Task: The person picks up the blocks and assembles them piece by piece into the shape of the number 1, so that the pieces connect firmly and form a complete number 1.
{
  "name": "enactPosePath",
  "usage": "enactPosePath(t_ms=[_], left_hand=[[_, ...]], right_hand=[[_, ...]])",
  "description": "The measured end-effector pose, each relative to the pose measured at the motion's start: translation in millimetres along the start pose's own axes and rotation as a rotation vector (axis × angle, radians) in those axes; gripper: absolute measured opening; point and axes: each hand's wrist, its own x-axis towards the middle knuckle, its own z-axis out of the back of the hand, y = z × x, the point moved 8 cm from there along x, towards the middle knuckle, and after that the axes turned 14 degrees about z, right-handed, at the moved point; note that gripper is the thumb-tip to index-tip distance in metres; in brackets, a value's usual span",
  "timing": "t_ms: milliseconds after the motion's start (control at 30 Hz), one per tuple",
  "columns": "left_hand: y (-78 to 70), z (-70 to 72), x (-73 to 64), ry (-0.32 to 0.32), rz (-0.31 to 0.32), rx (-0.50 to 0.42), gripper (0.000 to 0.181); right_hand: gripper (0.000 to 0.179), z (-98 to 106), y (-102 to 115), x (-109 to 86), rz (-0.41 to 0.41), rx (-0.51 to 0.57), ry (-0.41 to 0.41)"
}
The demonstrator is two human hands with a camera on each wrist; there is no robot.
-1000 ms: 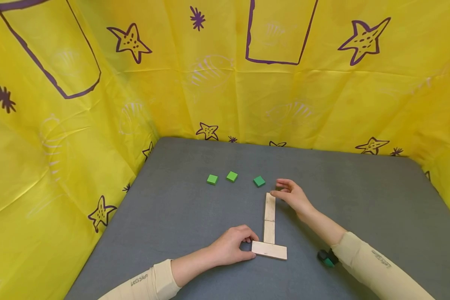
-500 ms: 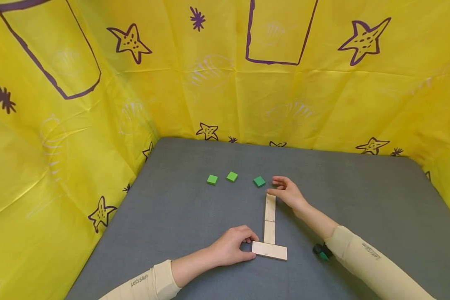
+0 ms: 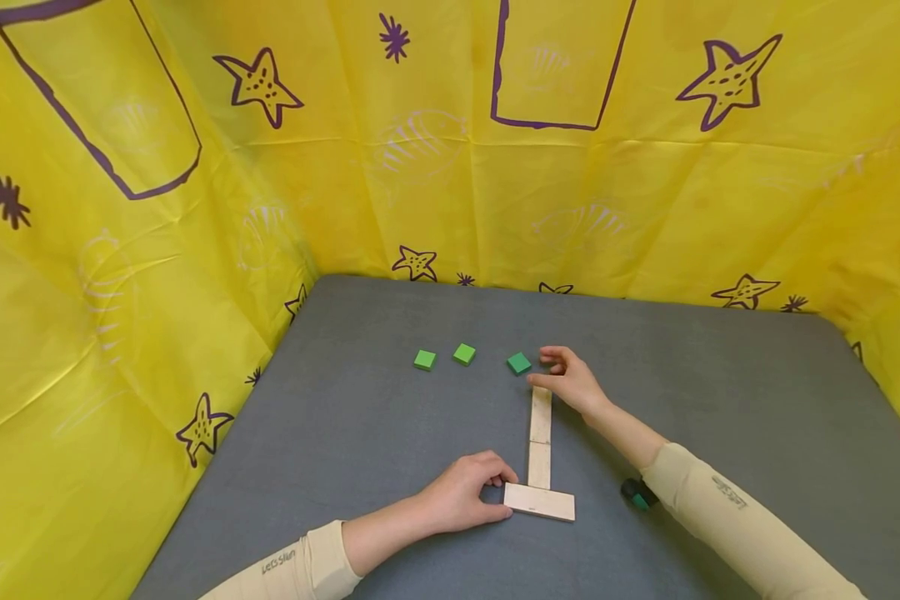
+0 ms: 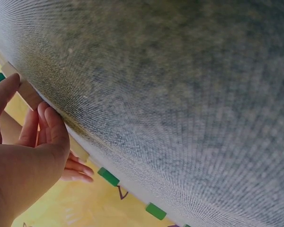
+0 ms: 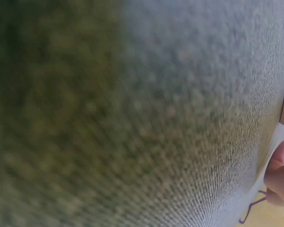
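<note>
My parted right grip has neared the dark-green square tile, now reachable; left grip pinches a pale rectangular wooden plank.

Head cam bright w/ soft shadows; wrist cams dimmer, near tabletop blurry, esp. R.

"LetsSlim" lettering on left sleeve and right sleeve
</note>
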Motion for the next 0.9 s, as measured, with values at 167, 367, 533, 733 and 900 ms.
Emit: enactPosePath(t_ms=[167, 367, 533, 733, 900], left_hand=[[0.3, -0.1, 0.6, 0.000, 0.000, 0.005, 0.026], [0.5, -0.9, 0.6, 0.004, 0.001, 0.005, 0.026], [0.4, -0.9, 0.5, 0.003, -0.001, 0.000, 0.026], [0.0, -0.4, 0.4, 0.003, -0.003, -0.004, 0.026], [0.9, -0.8, 0.3, 0.007, 0.006, -0.006, 0.026]], right_hand=[[0.061, -1, 1, 4.0, 0.004, -0.032, 0.006], [0.059, -2, -2, 8.3, 0.009, -0.090, 0.004], [0.059, -4, -3, 11.9, 0.029, -0.121, 0.014], [0.058, -5, -2, 16.3, 0.068, -0.165, 0.029], [0.055, -7, 1, 18.8, 0.118, -0.196, 0.035]])
